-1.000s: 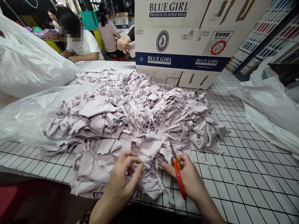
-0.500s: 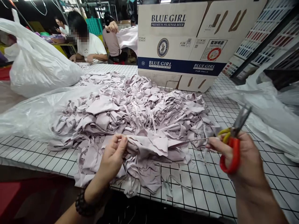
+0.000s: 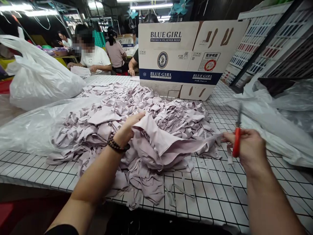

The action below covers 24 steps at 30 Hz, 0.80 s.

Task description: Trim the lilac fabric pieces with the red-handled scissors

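Observation:
A pale mauve cloth piece is drawn out between my two hands, above the near side of a heap of similar cloth. My left hand grips its left end, with the thumb hidden. My right hand has red-handled scissors looped on it, blades pointing up and away. Those same right fingers also pinch the cloth's narrow right end, and a short strip dangles just below them. Whether the blades are apart is blurred.
A Blue Girl beer carton stands behind the heap. White plastic bags lie at left, with more plastic at right. Loose strips lie on the checked tablecloth. Co-workers sit across the table.
My left hand has moved up and forward, and the cloth between my hands is spread wider. The scissors have turned more upright. A co-worker's raised cloth beside the carton has come down.

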### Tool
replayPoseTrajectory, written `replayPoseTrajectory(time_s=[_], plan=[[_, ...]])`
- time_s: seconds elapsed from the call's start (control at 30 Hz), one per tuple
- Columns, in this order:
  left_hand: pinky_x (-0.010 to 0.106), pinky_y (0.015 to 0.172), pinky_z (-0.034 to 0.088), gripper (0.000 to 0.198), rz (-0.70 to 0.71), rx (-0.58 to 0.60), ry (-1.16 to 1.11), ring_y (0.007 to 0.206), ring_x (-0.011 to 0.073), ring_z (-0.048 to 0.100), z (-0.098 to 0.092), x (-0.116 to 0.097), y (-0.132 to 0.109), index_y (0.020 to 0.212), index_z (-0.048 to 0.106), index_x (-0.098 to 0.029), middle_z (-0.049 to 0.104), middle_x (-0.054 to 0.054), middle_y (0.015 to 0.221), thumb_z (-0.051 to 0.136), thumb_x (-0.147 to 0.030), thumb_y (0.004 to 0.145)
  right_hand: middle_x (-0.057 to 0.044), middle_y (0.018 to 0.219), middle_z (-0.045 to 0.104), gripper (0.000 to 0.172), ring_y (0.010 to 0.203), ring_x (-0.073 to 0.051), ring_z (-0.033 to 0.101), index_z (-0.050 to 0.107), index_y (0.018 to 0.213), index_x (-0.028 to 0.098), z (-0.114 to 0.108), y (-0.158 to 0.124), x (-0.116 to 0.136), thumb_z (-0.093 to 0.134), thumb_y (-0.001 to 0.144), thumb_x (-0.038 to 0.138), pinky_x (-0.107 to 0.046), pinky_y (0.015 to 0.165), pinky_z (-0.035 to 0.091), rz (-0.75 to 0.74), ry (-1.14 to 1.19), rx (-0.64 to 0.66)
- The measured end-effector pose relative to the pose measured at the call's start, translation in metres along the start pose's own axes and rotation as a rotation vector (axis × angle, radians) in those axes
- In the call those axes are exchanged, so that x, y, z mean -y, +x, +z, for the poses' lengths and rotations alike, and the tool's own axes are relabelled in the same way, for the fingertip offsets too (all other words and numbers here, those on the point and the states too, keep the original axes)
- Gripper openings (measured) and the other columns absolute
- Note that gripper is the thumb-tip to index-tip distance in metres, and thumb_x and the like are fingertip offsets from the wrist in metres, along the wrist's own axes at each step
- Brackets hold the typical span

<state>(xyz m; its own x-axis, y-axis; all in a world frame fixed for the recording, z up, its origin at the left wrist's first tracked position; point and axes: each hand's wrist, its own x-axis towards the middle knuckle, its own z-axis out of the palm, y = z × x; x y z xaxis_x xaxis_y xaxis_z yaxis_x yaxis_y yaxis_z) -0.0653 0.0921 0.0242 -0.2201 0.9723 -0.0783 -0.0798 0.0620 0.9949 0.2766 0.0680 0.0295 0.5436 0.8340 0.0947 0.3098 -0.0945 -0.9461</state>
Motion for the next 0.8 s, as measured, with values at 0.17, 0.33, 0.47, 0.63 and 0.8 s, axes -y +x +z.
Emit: replayPoseTrajectory(time_s=[0.17, 0.33, 0.47, 0.63, 0.8], plan=[[0.032, 0.078, 0.048, 0.027, 0.092, -0.095, 0.284, 0.082, 0.0181, 0.059, 0.015, 0.023, -0.011, 0.098, 0.063, -0.014, 0.064, 0.007, 0.094, 0.072, -0.021, 0.073, -0.002, 0.074, 0.061, 0.044, 0.079, -0.030, 0.062, 0.050, 0.077, 0.025, 0.001, -0.027, -0.028, 0.084, 0.052, 0.036, -0.049, 0.076, 0.045, 0.104, -0.238, 0.009], [0.029, 0.067, 0.047, 0.017, 0.275, 0.094, 0.654, 0.072, 0.0169, 0.058, 0.028, 0.036, -0.076, 0.083, 0.061, -0.017, 0.063, 0.005, 0.082, 0.054, -0.032, 0.088, -0.001, 0.072, 0.068, 0.042, 0.057, -0.019, 0.062, 0.054, 0.077, 0.022, 0.027, -0.078, -0.040, 0.086, 0.055, 0.039, -0.036, 0.060, 0.051, 0.282, 0.013, 0.539], [0.030, 0.069, 0.047, 0.022, 0.304, 0.245, 0.905, 0.076, 0.0199, 0.062, 0.054, 0.061, -0.097, 0.085, 0.060, -0.017, 0.065, 0.006, 0.082, 0.057, -0.038, 0.087, 0.002, 0.067, 0.067, 0.049, 0.047, -0.012, 0.055, 0.049, 0.072, 0.021, 0.048, -0.094, -0.042, 0.090, 0.050, 0.037, -0.026, 0.049, 0.044, 0.310, 0.191, 0.623], [0.030, 0.065, 0.044, 0.022, 0.261, 0.280, 1.154, 0.078, 0.0239, 0.066, 0.078, 0.079, -0.094, 0.096, 0.061, -0.018, 0.068, 0.008, 0.089, 0.057, -0.037, 0.087, 0.004, 0.060, 0.063, 0.048, 0.047, -0.011, 0.054, 0.050, 0.075, 0.021, 0.054, -0.094, -0.050, 0.086, 0.054, 0.045, -0.022, 0.045, 0.039, 0.295, 0.229, 0.571], [0.028, 0.060, 0.041, 0.013, 0.250, 0.203, 1.200, 0.073, 0.0222, 0.066, 0.076, 0.081, -0.103, 0.094, 0.063, -0.020, 0.068, 0.007, 0.088, 0.053, -0.025, 0.088, 0.008, 0.047, 0.054, 0.048, 0.038, -0.012, 0.048, 0.046, 0.071, 0.023, 0.084, -0.089, -0.061, 0.084, 0.054, 0.047, -0.022, 0.038, 0.032, 0.236, 0.199, 0.561]])
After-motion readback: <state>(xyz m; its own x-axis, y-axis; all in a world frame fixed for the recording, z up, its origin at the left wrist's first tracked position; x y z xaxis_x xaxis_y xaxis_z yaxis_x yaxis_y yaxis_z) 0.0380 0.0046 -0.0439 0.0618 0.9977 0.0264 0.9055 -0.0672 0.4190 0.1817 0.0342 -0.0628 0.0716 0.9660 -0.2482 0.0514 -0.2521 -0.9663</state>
